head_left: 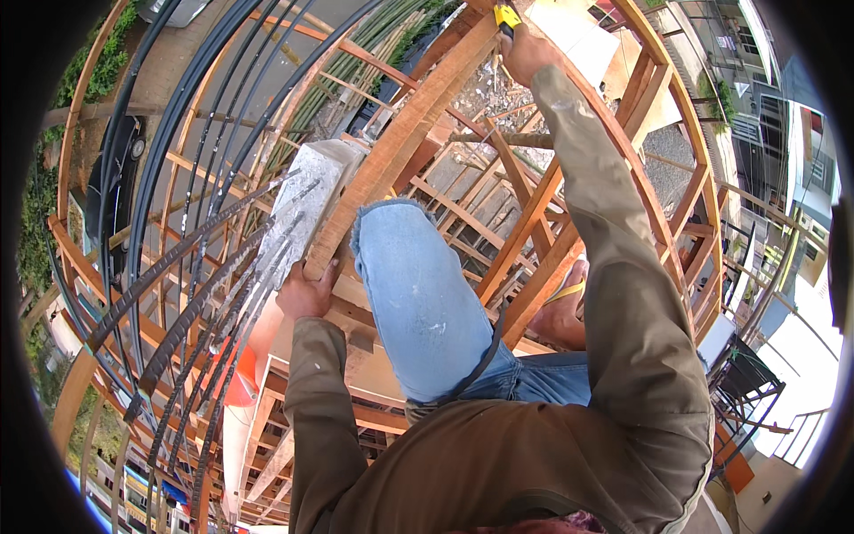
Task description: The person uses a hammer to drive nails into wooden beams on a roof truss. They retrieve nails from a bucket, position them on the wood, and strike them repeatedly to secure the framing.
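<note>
Brown shirt [498, 463] lies nearest the viewpoint, its sleeves [325, 400] reaching out over an open timber frame [522, 233]. From where I stand, blue jeans [427, 303] show next, one knee raised just beside the beam [409, 125], with a sandalled foot [560, 322] to the right.

Beam: sawn, reddish wood, running slantwise from the left hand [307, 292] up to the far side, beside the concrete column [307, 191] with its protruding rebars [178, 271]. Whether beam and column touch, I cannot tell.

Left hand: thumb and fingers pinch the beam's near end from both sides. Right hand [531, 55]: closed around a yellow-and-black tool [507, 18] at the beam's far end; its kind, and whether it meets the wood, are not clear to me.

Handling, in my judgement: the beam is stiff and fairly heavy, long enough to swing if held at one end only. Dry, rough faces should grip well but may splinter; breakage seems unlikely. Best hold is one hand near each end, fingers kept off the column side. The tool appears light and hard, to be held by its body
</note>
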The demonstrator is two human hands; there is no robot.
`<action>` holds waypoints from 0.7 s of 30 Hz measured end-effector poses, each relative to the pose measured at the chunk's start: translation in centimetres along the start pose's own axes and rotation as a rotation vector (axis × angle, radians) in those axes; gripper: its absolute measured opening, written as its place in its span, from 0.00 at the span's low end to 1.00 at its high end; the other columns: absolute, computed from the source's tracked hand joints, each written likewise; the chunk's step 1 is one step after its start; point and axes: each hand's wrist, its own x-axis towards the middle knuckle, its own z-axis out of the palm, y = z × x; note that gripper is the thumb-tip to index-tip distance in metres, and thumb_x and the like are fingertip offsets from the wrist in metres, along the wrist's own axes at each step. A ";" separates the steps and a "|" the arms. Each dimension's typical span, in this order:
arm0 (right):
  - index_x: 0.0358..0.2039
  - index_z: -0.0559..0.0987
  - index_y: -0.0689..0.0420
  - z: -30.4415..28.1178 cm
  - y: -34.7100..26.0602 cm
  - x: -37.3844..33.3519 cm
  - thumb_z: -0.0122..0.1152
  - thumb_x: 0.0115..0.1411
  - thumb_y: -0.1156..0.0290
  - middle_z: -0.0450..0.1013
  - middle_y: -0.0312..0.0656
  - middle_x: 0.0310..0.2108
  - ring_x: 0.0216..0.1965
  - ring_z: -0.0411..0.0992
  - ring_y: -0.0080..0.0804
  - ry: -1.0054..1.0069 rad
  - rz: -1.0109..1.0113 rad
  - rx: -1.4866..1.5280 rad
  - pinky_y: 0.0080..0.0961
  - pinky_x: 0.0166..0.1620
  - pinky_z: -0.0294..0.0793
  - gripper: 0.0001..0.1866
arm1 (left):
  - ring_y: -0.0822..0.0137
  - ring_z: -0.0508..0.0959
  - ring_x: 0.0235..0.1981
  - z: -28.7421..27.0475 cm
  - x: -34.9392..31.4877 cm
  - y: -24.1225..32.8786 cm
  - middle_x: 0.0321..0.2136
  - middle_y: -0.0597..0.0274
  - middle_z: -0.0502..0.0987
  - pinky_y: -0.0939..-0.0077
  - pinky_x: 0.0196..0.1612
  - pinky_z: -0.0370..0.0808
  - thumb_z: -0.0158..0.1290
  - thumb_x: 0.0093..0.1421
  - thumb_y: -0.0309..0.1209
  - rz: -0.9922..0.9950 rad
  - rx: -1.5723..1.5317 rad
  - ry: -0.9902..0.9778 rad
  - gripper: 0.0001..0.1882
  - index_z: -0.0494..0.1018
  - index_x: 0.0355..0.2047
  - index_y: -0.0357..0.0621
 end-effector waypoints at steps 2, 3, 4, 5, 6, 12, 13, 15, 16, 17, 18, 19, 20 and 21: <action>0.56 0.69 0.56 1.8 2.7 -9.3 0.51 0.68 0.52 0.80 0.58 0.32 0.32 0.80 0.58 0.027 -0.065 0.006 0.55 0.36 0.78 0.24 | 0.45 0.83 0.34 -0.9 0.3 0.1 0.33 0.47 0.83 0.49 0.36 0.79 0.61 0.47 0.69 -0.041 -0.052 0.053 0.39 0.79 0.43 0.47; 0.57 0.67 0.56 3.0 4.2 -14.6 0.51 0.67 0.55 0.79 0.57 0.29 0.25 0.79 0.57 0.072 -0.137 0.035 0.52 0.29 0.78 0.24 | 0.46 0.83 0.34 -0.8 -1.0 -0.2 0.33 0.47 0.83 0.49 0.36 0.79 0.61 0.46 0.69 -0.047 -0.067 0.044 0.39 0.79 0.43 0.47; 0.60 0.65 0.57 3.4 4.7 -18.5 0.52 0.67 0.55 0.79 0.57 0.27 0.22 0.79 0.55 0.103 -0.194 0.055 0.50 0.26 0.78 0.26 | 0.46 0.83 0.35 -0.2 -1.8 -1.2 0.34 0.48 0.83 0.49 0.36 0.78 0.62 0.46 0.69 -0.027 -0.070 0.053 0.39 0.79 0.43 0.47; 0.59 0.65 0.57 3.1 4.5 -17.6 0.51 0.68 0.56 0.79 0.57 0.27 0.22 0.79 0.55 0.146 -0.217 0.112 0.50 0.26 0.78 0.25 | 0.46 0.83 0.35 0.6 -1.9 -1.6 0.34 0.48 0.83 0.49 0.36 0.78 0.62 0.45 0.69 -0.011 -0.076 0.088 0.39 0.79 0.43 0.47; 0.58 0.66 0.57 2.7 4.4 -16.8 0.51 0.68 0.56 0.78 0.58 0.26 0.22 0.78 0.56 0.192 -0.232 0.167 0.50 0.26 0.78 0.24 | 0.46 0.83 0.36 0.8 -1.3 -1.7 0.35 0.48 0.83 0.49 0.36 0.78 0.62 0.45 0.69 0.015 -0.082 0.123 0.40 0.79 0.44 0.47; 0.54 0.70 0.59 -0.5 1.0 2.1 0.43 0.71 0.48 0.79 0.61 0.39 0.43 0.78 0.62 0.042 -0.076 -0.077 0.55 0.48 0.75 0.26 | 0.46 0.83 0.36 0.9 -0.7 0.3 0.35 0.49 0.83 0.50 0.38 0.78 0.60 0.46 0.70 0.023 -0.037 0.038 0.40 0.80 0.43 0.47; 0.55 0.70 0.57 0.1 0.6 0.2 0.44 0.70 0.48 0.79 0.61 0.38 0.43 0.78 0.61 0.020 -0.062 -0.047 0.56 0.47 0.75 0.26 | 0.46 0.83 0.36 0.5 -1.4 -0.3 0.35 0.49 0.83 0.50 0.38 0.78 0.60 0.45 0.70 0.015 -0.033 0.031 0.40 0.80 0.43 0.47; 0.56 0.66 0.54 1.0 2.5 -8.1 0.47 0.69 0.49 0.79 0.59 0.32 0.37 0.79 0.62 0.008 -0.041 -0.086 0.59 0.40 0.76 0.24 | 0.46 0.83 0.37 -0.3 -0.3 -0.1 0.34 0.48 0.83 0.50 0.38 0.78 0.60 0.45 0.70 -0.054 -0.077 -0.014 0.40 0.80 0.42 0.46; 0.57 0.65 0.54 2.1 3.9 -12.2 0.49 0.69 0.52 0.78 0.57 0.28 0.29 0.79 0.60 0.007 -0.111 -0.029 0.56 0.33 0.78 0.24 | 0.46 0.83 0.36 0.0 -1.3 -0.4 0.34 0.48 0.83 0.49 0.37 0.78 0.60 0.45 0.70 -0.050 -0.057 -0.005 0.40 0.79 0.42 0.46; 0.59 0.64 0.54 2.7 4.5 -15.6 0.51 0.68 0.55 0.78 0.56 0.26 0.24 0.78 0.59 0.087 -0.203 0.030 0.53 0.28 0.77 0.24 | 0.45 0.83 0.35 0.1 -1.7 -1.0 0.34 0.48 0.83 0.49 0.37 0.78 0.60 0.45 0.70 -0.050 -0.028 0.023 0.41 0.79 0.42 0.46; 0.60 0.65 0.55 2.1 5.2 -16.7 0.51 0.68 0.56 0.78 0.57 0.26 0.23 0.78 0.57 0.145 -0.247 0.131 0.52 0.26 0.77 0.25 | 0.45 0.83 0.34 0.0 -1.3 -1.1 0.33 0.47 0.82 0.48 0.37 0.78 0.60 0.45 0.70 -0.038 -0.010 0.069 0.41 0.79 0.42 0.46; 0.59 0.65 0.56 1.6 5.9 -14.7 0.51 0.68 0.56 0.79 0.57 0.27 0.25 0.79 0.57 0.112 -0.230 0.115 0.52 0.28 0.78 0.24 | 0.44 0.83 0.33 0.3 -1.2 -1.1 0.33 0.46 0.82 0.47 0.36 0.78 0.60 0.46 0.71 0.065 -0.055 0.131 0.41 0.79 0.43 0.46; 0.58 0.66 0.57 1.2 6.0 -10.5 0.51 0.68 0.56 0.79 0.57 0.29 0.27 0.79 0.57 0.077 -0.215 0.102 0.53 0.30 0.78 0.24 | 0.43 0.82 0.33 0.7 0.0 -1.2 0.33 0.46 0.82 0.47 0.36 0.78 0.59 0.46 0.71 0.042 -0.049 0.125 0.41 0.79 0.44 0.47; 0.55 0.69 0.58 0.2 4.6 -4.9 0.49 0.69 0.53 0.79 0.58 0.32 0.34 0.80 0.58 -0.004 -0.111 -0.031 0.53 0.37 0.79 0.24 | 0.43 0.82 0.33 0.4 0.3 -0.4 0.34 0.46 0.82 0.47 0.36 0.78 0.59 0.47 0.71 0.041 -0.041 0.080 0.41 0.79 0.44 0.47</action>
